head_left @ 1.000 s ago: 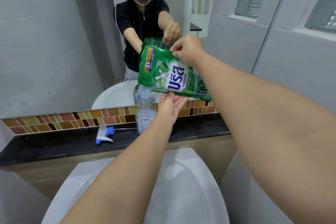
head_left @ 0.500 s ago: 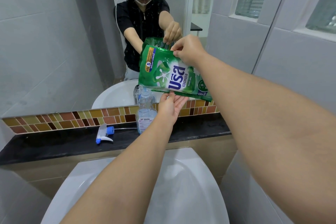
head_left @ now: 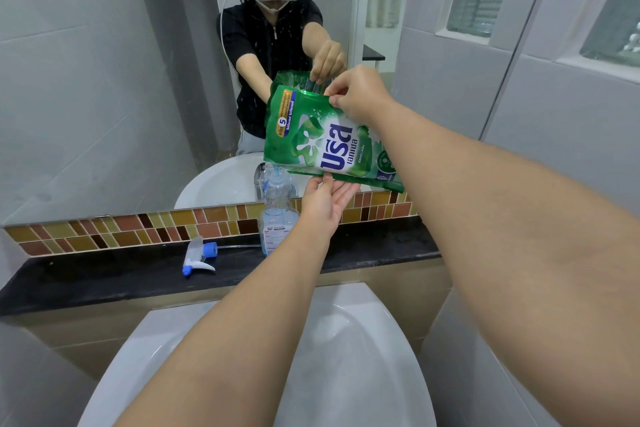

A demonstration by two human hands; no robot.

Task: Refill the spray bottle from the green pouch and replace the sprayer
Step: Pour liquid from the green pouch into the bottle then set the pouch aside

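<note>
The green pouch [head_left: 325, 142] is held tipped sideways above the clear spray bottle [head_left: 278, 215], its lower left corner right over the bottle's open neck. A thin stream runs from that corner into the neck. My right hand [head_left: 358, 94] pinches the pouch's top edge. My left hand [head_left: 327, 201] supports the pouch's bottom edge from beneath, fingers against it. The bottle stands upright on the black ledge [head_left: 104, 277], uncapped. The white and blue sprayer [head_left: 199, 255] lies on its side on the ledge, left of the bottle, with its tube pointing right.
A white sink basin [head_left: 346, 357] sits below the ledge, under my arms. A mosaic tile strip [head_left: 121, 232] and a mirror [head_left: 104, 80] rise behind the ledge; the mirror shows a person wearing a headset. Tiled walls and glass-block windows stand at the right.
Both hands and the pouch have stayed almost still over the bottle. The sprayer has not moved.
</note>
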